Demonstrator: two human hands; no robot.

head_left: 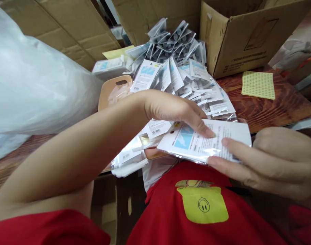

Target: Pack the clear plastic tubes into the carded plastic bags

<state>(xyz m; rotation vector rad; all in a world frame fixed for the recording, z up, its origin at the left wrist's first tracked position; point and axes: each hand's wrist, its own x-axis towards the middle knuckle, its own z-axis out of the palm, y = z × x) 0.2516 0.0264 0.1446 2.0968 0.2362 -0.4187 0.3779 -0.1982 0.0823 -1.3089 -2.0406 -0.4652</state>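
Close to my red shirt, a clear plastic packet with a white printed card and a blue picture (193, 141) is tilted between both hands. My left hand (178, 110) reaches across from the left and grips its far edge, thumb lying on the printed face and the other fingers mostly hidden. At the right end, my right hand (278, 160) pinches it with fingers over the card; its thumb cannot be seen. Just beyond lies a heap of similar carded packets (211, 98), overlapping one another, with a stack of packets showing dark round ends (173, 41) behind.
A large translucent plastic bag (40, 81) bulges on the left. Beside it is a tan tray (105, 90) holding small clear pieces. An open cardboard box (247, 41) stands at the back right, near a yellow sticker sheet (258, 84) on the wooden table (257, 114).
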